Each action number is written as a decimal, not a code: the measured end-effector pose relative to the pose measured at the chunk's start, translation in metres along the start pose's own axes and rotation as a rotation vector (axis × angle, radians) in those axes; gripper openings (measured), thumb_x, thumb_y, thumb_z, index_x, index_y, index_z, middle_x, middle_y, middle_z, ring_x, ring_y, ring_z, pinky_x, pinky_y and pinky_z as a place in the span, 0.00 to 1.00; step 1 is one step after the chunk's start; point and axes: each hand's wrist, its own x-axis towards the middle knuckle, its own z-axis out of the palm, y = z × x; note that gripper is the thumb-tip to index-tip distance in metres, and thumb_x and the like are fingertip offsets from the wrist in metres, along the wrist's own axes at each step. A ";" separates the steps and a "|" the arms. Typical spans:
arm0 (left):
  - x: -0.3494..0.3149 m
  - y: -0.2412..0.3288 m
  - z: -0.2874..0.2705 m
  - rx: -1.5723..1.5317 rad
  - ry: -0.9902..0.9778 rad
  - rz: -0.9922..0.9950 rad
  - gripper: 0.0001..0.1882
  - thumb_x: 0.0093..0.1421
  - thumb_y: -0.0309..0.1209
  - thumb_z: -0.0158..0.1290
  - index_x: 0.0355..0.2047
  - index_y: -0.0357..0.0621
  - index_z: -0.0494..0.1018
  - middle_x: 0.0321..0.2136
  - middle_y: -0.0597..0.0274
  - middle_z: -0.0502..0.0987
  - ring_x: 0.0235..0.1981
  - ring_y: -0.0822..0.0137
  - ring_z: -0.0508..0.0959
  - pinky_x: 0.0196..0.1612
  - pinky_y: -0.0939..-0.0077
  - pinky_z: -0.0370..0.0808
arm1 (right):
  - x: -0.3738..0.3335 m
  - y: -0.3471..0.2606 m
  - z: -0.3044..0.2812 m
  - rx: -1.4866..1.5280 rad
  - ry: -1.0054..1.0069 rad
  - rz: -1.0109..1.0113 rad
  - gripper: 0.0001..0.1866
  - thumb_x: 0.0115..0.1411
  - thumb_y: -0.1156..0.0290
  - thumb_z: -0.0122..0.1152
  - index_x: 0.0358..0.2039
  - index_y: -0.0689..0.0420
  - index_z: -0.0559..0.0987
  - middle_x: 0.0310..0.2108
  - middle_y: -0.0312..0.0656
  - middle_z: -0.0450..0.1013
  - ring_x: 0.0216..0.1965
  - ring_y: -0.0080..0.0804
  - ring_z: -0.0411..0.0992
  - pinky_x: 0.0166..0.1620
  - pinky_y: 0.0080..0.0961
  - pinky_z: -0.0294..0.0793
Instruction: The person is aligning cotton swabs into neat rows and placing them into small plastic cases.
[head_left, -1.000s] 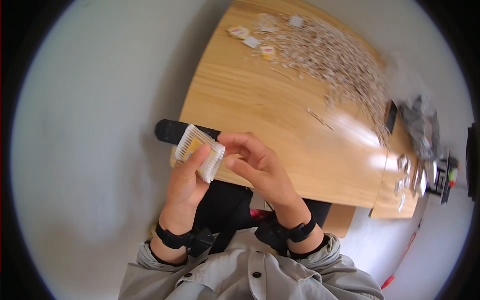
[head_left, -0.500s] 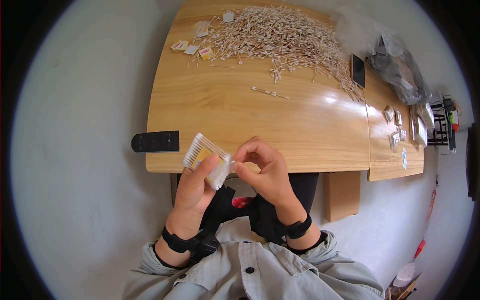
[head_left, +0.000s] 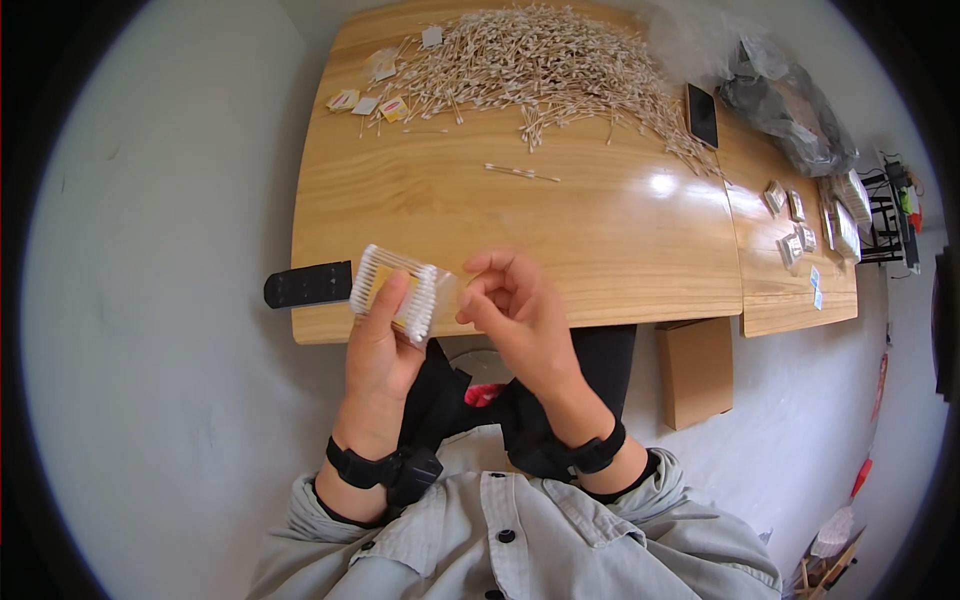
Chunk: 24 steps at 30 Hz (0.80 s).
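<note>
Swab pack (head_left: 416, 294) in left hand (head_left: 378, 362), near right (head_left: 530, 325)

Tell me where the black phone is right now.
In the head view, the black phone lies at the upper right of the larger wooden tabletop, between the cotton swab pile on its left and the grey plastic bag on its right.

No words or numbers can be read. The yellow cards (head_left: 394, 109) at the far left of the bench (head_left: 620, 240) carry print too small to make out; the swab pack's (head_left: 424, 292) yellow label (head_left: 379, 281), partly covered by the left hand (head_left: 378, 368), is likewise unreadable.
</note>
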 end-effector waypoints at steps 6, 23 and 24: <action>0.006 -0.001 0.001 0.188 0.024 0.135 0.12 0.60 0.34 0.56 0.41 0.45 0.71 0.35 0.63 0.77 0.36 0.68 0.78 0.39 0.71 0.78 | -0.010 0.005 0.020 -0.427 -0.029 -0.119 0.07 0.52 0.72 0.68 0.28 0.59 0.78 0.26 0.34 0.65 0.27 0.22 0.64 0.35 0.21 0.66; 0.010 -0.012 -0.008 0.053 -0.070 0.013 0.16 0.60 0.32 0.56 0.48 0.44 0.71 0.44 0.66 0.75 0.46 0.68 0.75 0.51 0.71 0.69 | 0.017 0.027 -0.016 -0.100 0.151 -0.088 0.07 0.56 0.73 0.64 0.34 0.59 0.78 0.31 0.32 0.71 0.30 0.17 0.67 0.32 0.15 0.64; 0.011 -0.015 -0.018 0.102 -0.133 0.015 0.17 0.59 0.30 0.56 0.49 0.43 0.72 0.46 0.64 0.75 0.48 0.67 0.74 0.54 0.72 0.67 | 0.018 0.024 -0.022 -0.215 0.142 -0.181 0.06 0.55 0.74 0.65 0.34 0.59 0.78 0.30 0.32 0.70 0.30 0.17 0.66 0.31 0.16 0.63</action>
